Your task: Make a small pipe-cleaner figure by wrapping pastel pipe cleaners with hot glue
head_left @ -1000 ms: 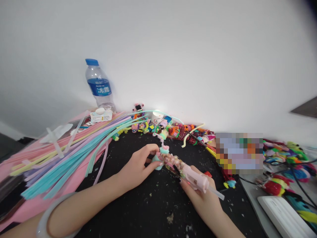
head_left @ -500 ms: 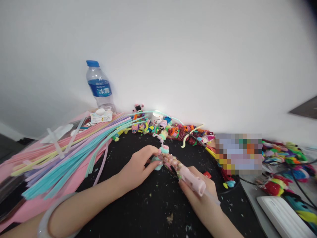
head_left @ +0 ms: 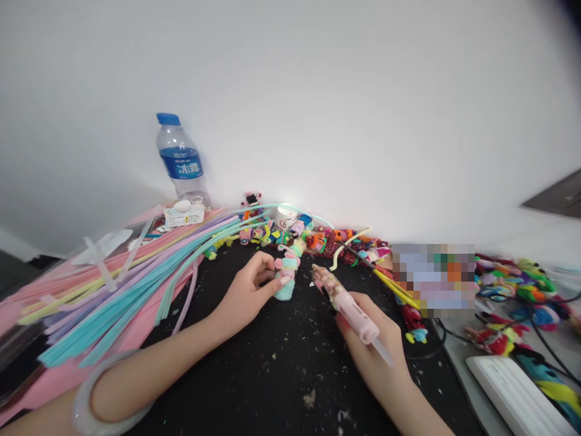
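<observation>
My left hand pinches a small pastel figure made of twisted pipe cleaners, teal at the base with pink and green above, standing on the black mat. My right hand grips a pink glue gun with a clear glue stick at its back; its nozzle points up-left and stands a short gap to the right of the figure. A pale bangle sits on my left wrist.
A fan of long pastel pipe cleaners lies on pink sheets at left. A water bottle stands by the wall. Small colourful pipe-cleaner pieces line the back, with more and cables at right. A white device lies lower right.
The glue gun's nozzle has drawn back to the right, off the figure. My left hand has lifted the figure a little up and away from me.
</observation>
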Motion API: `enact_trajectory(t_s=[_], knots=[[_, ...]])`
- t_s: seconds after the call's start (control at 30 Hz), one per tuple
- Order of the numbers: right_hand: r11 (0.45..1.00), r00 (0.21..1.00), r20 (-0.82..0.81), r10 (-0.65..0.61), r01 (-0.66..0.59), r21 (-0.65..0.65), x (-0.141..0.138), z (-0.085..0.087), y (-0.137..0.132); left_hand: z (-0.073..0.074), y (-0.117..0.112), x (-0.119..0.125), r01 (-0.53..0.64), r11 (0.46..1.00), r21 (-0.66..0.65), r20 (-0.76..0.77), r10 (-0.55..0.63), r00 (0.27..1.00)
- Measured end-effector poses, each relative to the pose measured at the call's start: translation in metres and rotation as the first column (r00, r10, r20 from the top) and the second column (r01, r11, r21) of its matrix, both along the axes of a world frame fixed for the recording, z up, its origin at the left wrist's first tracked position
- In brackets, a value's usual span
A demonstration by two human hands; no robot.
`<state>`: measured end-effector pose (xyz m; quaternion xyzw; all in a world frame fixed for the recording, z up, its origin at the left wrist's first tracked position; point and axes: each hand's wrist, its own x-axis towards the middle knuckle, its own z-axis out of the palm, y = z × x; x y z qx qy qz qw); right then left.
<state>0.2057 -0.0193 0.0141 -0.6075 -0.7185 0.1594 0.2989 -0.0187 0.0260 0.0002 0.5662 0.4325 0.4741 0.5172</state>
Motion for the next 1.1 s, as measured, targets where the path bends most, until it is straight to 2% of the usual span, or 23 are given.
enact_trajectory(t_s=[0.1,0.27,0.37,0.47,0.6,0.77,0.87,0.97,1.1], knots=[[0.999,0.991,0.131,0.017,-0.022,0.038,0.004,-0.001,0.004,0.001,0.001,-0.001,0.007,0.999,-0.041,0.058,-0.004,0.998],[0.996,0.930,0.360,0.080,-0.090,0.011,-0.001,-0.002,0.006,0.000,0.002,-0.002,0.009,1.000,0.012,0.032,-0.009,0.999],[0.994,0.902,0.422,0.090,-0.105,0.012,-0.005,-0.001,0.004,-0.002,0.002,-0.002,0.016,0.999,0.031,0.030,-0.017,0.999],[0.992,0.913,0.395,0.101,-0.123,0.030,-0.007,0.002,0.002,-0.003,0.002,-0.002,0.017,0.999,0.039,0.025,-0.018,1.000],[0.988,0.960,0.266,0.087,-0.118,0.100,-0.004,0.006,0.003,-0.004,0.003,-0.003,0.053,0.998,0.032,0.006,-0.053,0.999],[0.984,0.979,0.176,0.105,-0.128,0.123,-0.006,0.010,0.017,-0.008,0.016,-0.011,0.053,0.998,0.014,-0.022,-0.053,0.998],[0.978,0.971,0.166,0.175,-0.190,0.080,-0.017,0.021,0.035,-0.011,0.024,-0.017,0.096,0.995,-0.029,-0.001,-0.096,0.995],[0.974,0.946,0.239,0.221,-0.226,-0.005,-0.034,0.036,0.057,-0.014,0.027,-0.019,0.151,0.988,-0.035,-0.008,-0.151,0.988],[0.957,0.886,0.363,0.288,-0.258,-0.130,-0.055,0.050,0.082,-0.013,0.027,-0.021,0.154,0.988,-0.025,-0.041,-0.154,0.987]])
